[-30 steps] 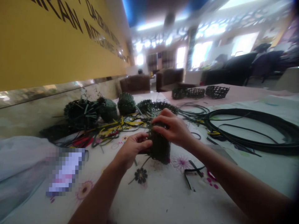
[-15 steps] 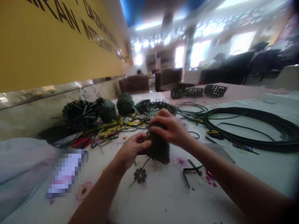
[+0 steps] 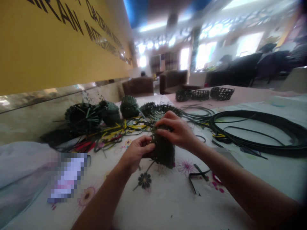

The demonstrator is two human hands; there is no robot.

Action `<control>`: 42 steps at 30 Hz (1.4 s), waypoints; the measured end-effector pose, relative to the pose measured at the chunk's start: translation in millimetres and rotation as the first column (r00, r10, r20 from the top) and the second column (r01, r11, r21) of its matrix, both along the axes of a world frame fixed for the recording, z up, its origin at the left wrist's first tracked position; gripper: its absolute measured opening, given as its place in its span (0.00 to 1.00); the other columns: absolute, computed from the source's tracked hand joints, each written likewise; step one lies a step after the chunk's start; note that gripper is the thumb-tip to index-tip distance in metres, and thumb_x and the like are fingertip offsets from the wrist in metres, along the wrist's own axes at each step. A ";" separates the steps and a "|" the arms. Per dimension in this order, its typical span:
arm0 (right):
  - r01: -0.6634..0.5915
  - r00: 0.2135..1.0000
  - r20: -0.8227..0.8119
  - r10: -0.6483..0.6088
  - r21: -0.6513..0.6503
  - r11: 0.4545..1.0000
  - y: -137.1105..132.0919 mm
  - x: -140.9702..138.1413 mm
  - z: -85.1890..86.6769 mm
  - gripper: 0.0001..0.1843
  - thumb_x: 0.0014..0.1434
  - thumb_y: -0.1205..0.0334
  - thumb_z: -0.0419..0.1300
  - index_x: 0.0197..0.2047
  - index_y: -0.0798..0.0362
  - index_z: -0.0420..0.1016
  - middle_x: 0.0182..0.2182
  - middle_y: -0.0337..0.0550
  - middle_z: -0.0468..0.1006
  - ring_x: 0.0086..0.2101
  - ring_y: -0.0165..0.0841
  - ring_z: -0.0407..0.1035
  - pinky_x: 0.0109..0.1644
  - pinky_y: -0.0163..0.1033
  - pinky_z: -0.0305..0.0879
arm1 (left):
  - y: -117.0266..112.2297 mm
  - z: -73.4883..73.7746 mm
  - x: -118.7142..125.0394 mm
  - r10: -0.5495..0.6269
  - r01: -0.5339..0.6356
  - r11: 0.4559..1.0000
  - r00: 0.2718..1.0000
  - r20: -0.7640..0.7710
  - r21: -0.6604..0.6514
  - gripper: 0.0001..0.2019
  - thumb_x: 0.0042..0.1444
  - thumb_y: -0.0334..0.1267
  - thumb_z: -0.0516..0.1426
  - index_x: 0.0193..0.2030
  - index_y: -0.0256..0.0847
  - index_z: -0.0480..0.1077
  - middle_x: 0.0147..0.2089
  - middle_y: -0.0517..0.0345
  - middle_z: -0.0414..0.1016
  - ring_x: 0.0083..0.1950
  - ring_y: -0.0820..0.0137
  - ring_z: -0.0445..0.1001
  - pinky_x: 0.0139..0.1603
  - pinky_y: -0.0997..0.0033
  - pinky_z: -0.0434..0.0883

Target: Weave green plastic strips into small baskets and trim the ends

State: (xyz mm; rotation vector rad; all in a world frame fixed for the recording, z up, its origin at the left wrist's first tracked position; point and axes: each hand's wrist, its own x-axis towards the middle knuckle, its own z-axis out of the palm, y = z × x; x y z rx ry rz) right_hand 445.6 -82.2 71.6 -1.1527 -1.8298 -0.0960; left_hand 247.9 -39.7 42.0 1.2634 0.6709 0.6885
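Observation:
A small dark green woven basket (image 3: pixel 164 152) stands on the flowered tablecloth (image 3: pixel 168 198) in front of me. My left hand (image 3: pixel 135 153) grips its left side with curled fingers. My right hand (image 3: pixel 178 131) is closed over its top rim, fingers pinching the weave. Behind the hands lies a tangle of green, yellow and red strips (image 3: pixel 115 134).
Several finished dark woven baskets (image 3: pixel 105 111) sit at the back left, and three more (image 3: pixel 203 94) on a pink table farther off. A big coil of dark strip (image 3: pixel 259 131) lies at the right. Cut strip pieces (image 3: pixel 198 177) lie near my right forearm. A yellow banner wall (image 3: pixel 48 41) runs along the left.
Both hands stay on the basket; the fingers shift only slightly on its rim and side.

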 end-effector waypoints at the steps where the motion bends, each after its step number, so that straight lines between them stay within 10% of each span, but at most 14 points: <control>1: -0.002 1.000 0.002 0.002 0.001 1.000 0.0 0.0 0.0 0.10 0.62 0.56 0.61 0.42 0.51 0.79 0.38 0.42 0.69 0.36 0.33 0.67 0.43 0.40 0.64 | -0.3 -0.3 0.1 0.009 -0.009 1.000 1.000 -0.004 0.000 0.21 0.40 0.45 0.72 0.37 0.38 0.71 0.36 0.59 0.73 0.34 0.72 0.73 0.39 0.69 0.71; 42: -0.060 0.998 0.005 0.059 0.029 0.998 2.0 -1.4 -5.3 0.06 0.63 0.59 0.60 0.41 0.51 0.76 0.41 0.44 0.72 0.41 0.35 0.69 0.46 0.43 0.66 | -8.1 -5.7 10.2 0.028 -0.027 0.998 1.000 0.012 -0.051 0.21 0.37 0.41 0.73 0.37 0.36 0.75 0.36 0.57 0.75 0.32 0.76 0.72 0.38 0.72 0.70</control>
